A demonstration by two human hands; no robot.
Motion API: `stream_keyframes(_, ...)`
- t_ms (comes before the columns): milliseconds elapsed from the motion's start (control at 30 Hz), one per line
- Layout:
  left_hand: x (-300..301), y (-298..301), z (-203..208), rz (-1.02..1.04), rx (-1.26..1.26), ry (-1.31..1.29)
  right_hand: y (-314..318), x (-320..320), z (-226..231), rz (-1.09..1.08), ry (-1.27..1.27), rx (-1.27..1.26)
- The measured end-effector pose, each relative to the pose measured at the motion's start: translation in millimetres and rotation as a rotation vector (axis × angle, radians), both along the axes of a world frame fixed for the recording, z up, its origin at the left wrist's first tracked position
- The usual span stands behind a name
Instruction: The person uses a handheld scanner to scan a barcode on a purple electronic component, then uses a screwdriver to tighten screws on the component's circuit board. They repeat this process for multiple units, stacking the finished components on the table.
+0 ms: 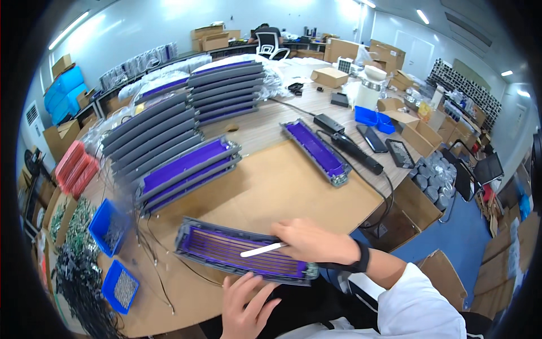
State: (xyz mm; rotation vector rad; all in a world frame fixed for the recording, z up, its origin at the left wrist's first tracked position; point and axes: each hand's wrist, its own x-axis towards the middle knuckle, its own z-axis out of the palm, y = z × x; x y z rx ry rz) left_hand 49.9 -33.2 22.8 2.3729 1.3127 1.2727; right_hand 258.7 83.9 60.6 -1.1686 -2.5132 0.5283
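A long dark grey housing point(189, 247) with a purple inside and thin copper-coloured strips along it lies in front of me, tilted slightly down to the right. A small green circuit board sits at its right end. Above it, my right hand point(313, 243) is closed around a slim white stick-shaped tool point(262, 250), whose rounded tip is over the strips. My left hand point(245, 305) is at the housing's near edge, fingers stretched and spread, fingertips at the rim. A black band is on my right wrist.
Similar purple-lined housings point(186, 166) are stacked at left; another housing point(316, 151) lies farther right beside a black handheld tool point(355, 151) with a cord. Blue bins point(120, 287) of small metal parts and bundled black wires point(79, 288) stand left. An open carton point(403, 217) is at right.
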Motion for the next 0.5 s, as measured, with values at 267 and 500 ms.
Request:
stream_keyframes(267, -33.5, -3.4, 3.0, 0.133, -0.034, -0.129, 36.3, 114.8, 42.7, -0.557, 0.017, 0.214)
stream_keyframes(500, -35.8, 8.7, -10.3, 0.161, -0.031, -0.15, 144.6, 161.6, 11.7, -0.762, -0.162, 0.209)
